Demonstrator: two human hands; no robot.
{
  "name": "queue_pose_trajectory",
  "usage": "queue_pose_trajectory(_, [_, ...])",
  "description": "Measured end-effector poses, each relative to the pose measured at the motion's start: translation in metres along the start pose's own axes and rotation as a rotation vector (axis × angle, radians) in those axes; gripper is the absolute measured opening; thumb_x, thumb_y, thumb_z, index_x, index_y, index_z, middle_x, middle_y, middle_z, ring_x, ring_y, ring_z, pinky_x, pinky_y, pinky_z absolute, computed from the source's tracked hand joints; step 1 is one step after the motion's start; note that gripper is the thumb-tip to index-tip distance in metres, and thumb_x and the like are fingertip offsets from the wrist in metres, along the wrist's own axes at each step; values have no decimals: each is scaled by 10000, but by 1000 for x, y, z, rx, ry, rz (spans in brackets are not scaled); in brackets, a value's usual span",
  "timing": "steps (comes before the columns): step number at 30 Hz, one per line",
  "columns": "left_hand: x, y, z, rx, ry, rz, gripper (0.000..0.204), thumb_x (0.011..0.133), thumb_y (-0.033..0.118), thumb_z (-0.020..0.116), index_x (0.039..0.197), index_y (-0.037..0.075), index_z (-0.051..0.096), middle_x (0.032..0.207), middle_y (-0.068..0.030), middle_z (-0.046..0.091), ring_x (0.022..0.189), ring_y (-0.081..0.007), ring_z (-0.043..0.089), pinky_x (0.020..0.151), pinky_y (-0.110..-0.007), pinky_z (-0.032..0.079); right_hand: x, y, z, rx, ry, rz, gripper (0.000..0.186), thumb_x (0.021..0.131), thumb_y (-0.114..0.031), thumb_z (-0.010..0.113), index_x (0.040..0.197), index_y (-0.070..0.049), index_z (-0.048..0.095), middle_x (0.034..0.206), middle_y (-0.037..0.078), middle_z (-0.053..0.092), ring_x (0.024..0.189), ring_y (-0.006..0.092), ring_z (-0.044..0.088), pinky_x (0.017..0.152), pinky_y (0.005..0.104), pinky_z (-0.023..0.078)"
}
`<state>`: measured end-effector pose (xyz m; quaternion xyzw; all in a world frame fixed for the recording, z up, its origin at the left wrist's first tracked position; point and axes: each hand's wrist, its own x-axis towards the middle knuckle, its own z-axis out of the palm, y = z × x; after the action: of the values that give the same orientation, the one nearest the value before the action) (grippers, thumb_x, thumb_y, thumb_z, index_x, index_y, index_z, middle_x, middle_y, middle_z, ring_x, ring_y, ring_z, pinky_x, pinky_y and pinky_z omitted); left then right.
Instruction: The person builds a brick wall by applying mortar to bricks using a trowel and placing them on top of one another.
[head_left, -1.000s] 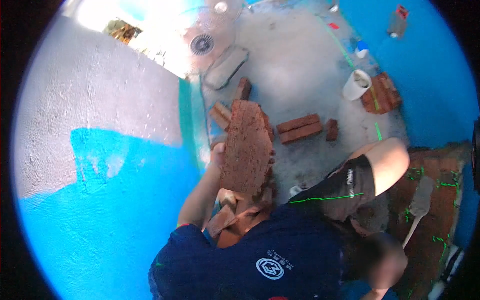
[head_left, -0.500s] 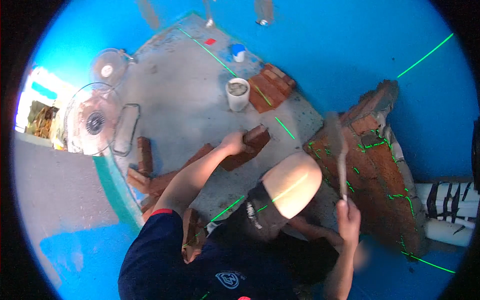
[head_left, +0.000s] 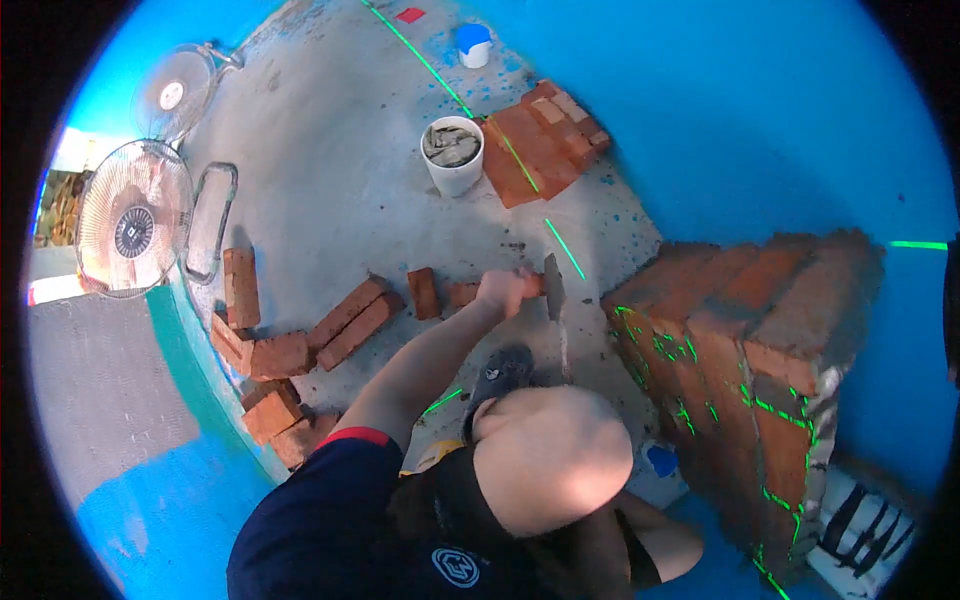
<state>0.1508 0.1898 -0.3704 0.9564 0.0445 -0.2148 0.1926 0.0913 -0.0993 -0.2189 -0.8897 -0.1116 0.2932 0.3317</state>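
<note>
Above the floor, my left hand [head_left: 502, 292] grips a reddish brick [head_left: 534, 287], whose ends stick out on both sides of my fingers. At the brick's right end stands a narrow grey trowel blade [head_left: 553, 288], seen almost edge-on. My right arm [head_left: 662, 548] bends beneath my knee [head_left: 555, 460], which hides my right hand and the trowel's handle. Close to my left hand a loose brick [head_left: 423, 293] lies on the floor. To the right rises a brick structure [head_left: 710, 285], mortared and crossed by broken green laser lines.
A white bucket [head_left: 455, 182] filled with grey mortar stands beside a flat brick stack [head_left: 520, 160]. Several loose bricks [head_left: 350, 322] lie to the left. Two fans [head_left: 134, 232] are at the far left. A blue-topped white container [head_left: 474, 52] sits farther back.
The view has shifted. My left hand still grips the brick, now lower and flatter. The raised trowel has come across to the brick's end, and my right hand has gone behind my knee.
</note>
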Motion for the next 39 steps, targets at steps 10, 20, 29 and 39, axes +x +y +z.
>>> queue_pose_trajectory(10, [-21,2,4,-51,328,-135,462,796,206,641,1198,45,481,1088,-137,659,936,-315,671,754,-413,541,16,-11,1,56,19,-28,466,973,-436,488,992,7,629,816,229,639,787,392,622,703,431,489])
queue_pose_trajectory(20, [-20,14,-44,-102,-22,-132,514,742,179,658,1209,45,492,938,-129,706,872,-298,695,729,-417,550,24,-49,-13,196,141,-191,459,973,-431,487,962,9,617,773,201,630,718,356,613,659,408,483])
queue_pose_trajectory(29, [-23,16,-69,-12,-32,-161,391,767,169,648,1136,62,578,978,-117,711,916,-286,691,753,-405,550,39,-39,-12,122,115,-10,455,974,-427,487,935,11,607,735,176,622,656,324,605,620,387,478])
queue_pose_trajectory(39, [-10,33,-83,81,87,-45,335,737,180,673,1051,68,636,970,-134,708,915,-284,691,760,-381,551,22,18,18,-154,125,19,433,985,-396,477,896,11,594,691,148,583,609,305,563,580,382,454])
